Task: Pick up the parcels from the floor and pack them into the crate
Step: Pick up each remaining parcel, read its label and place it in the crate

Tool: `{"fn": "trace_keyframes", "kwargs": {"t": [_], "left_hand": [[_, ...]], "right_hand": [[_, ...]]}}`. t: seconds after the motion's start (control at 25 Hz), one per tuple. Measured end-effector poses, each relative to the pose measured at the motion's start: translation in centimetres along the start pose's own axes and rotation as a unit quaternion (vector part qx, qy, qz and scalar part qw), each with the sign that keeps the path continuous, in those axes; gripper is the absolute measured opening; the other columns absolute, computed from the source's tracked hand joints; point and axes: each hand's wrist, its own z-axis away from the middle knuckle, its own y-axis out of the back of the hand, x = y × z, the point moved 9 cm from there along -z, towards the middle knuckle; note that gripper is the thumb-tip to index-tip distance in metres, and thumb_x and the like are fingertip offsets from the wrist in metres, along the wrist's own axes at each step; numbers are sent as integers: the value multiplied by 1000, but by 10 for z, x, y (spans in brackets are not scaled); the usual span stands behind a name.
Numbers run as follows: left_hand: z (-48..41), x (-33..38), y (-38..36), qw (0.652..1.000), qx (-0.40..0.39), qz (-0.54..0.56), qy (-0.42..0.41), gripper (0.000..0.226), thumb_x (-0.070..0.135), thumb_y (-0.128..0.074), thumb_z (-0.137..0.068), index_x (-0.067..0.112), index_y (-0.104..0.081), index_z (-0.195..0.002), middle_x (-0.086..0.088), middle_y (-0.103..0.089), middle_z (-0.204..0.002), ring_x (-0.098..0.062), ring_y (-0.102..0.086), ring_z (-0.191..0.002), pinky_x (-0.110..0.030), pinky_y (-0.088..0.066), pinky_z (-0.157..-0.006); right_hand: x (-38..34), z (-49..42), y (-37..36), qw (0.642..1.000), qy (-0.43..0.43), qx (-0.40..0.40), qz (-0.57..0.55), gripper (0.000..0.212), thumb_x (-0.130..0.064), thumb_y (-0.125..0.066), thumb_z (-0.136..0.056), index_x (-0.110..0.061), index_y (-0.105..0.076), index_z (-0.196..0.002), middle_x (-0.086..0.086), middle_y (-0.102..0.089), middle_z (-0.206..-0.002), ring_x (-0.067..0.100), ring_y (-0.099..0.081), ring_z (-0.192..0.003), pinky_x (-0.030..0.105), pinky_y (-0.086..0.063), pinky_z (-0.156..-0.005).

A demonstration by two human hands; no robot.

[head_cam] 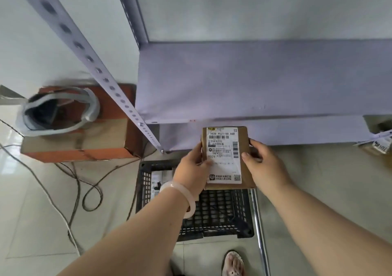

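I hold the parcel above the far end of the black crate, left hand and right hand pinching its edges. With fingers only on the rims, I judge it could slip and land askew.

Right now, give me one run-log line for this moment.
left hand: grips parcel | right hand: grips parcel | parcel: held over crate | stage: not yet packed
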Motion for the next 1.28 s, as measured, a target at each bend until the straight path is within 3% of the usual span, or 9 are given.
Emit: {"fn": "trace_keyframes", "kwargs": {"t": [0.16,0.28,0.4,0.48,0.64,0.76,0.84,0.96,1.28], "left_hand": [[-55,-112,-36,998,-16,-38,38,55,19,-50,-96,47,-30,-139,31,-55,-97,-3,-65,-83,-20,-55,-62],[-94,-191,-51,996,13,-20,84,60,17,-52,-95,39,-23,-143,22,-52,-112,-8,-64,-93,-30,-58,-77],[-122,-236,-61,994,35,-15,102,47,15,-51,-95,30,-32,-135,11,-54,-127,-7,-59,-97,-21,-55,-75],[-141,-253,-71,994,37,-24,98,43,15,-50,-96,29,-35,-134,8,-51,-129,-4,-56,-93,-17,-50,-72],[-169,-275,-88,988,38,-106,105,56,19,-45,-95,30,-25,-147,1,-30,-140,-20,-51,-111,-34,-49,-95],[-181,-290,-97,981,12,-147,123,63,22,-42,-94,29,-16,-151,0,-26,-150,-24,-37,-132,-41,-38,-109],[-186,-297,-102,975,0,-183,128,66,23,-41,-93,28,-12,-152,1,-21,-155,-24,-26,-140,-41,-30,-114],[-186,-298,-111,970,-9,-199,138,68,23,-41,-93,24,-9,-153,3,-10,-159,-22,-15,-145,-39,-25,-117],[-189,-303,-132,957,-53,-225,173,73,19,-36,-93,14,6,-152,1,11,-160,-19,5,-148,-35,-10,-120]], "right_hand": [[109,-39,-76,998,-52,-9,24,50,-28,-56,-93,-34,-41,-141,-2,-58,-132,19,-60,-112,29,-51,-85],[178,-57,-132,995,-92,-16,37,49,-25,-49,-97,-31,-36,-143,-2,-57,-134,11,-59,-88,15,-43,-58],[221,-76,-168,992,-114,-21,38,48,-22,-44,-98,-29,-31,-144,-3,-57,-131,6,-57,-78,13,-42,-52],[241,-92,-185,991,-125,-28,38,51,-23,-45,-98,-31,-28,-146,-3,-56,-133,12,-60,-91,17,-45,-58],[265,-117,-203,988,-143,-44,47,56,-25,-47,-96,-33,-28,-148,0,-43,-142,12,-53,-103,16,-43,-70],[277,-128,-214,977,-176,-82,91,57,-31,-44,-98,-36,-21,-150,2,-32,-147,12,-45,-101,12,-30,-54],[285,-135,-225,973,-189,-104,76,59,-29,-43,-98,-37,-17,-151,2,-30,-150,14,-47,-103,14,-30,-53],[293,-141,-238,968,-209,-127,49,62,-24,-43,-98,-38,-13,-151,1,-34,-151,11,-44,-92,17,-32,-54],[303,-147,-254,959,-227,-168,21,62,-20,-44,-96,-39,-19,-150,3,-32,-153,15,-45,-97,23,-37,-61]]}}
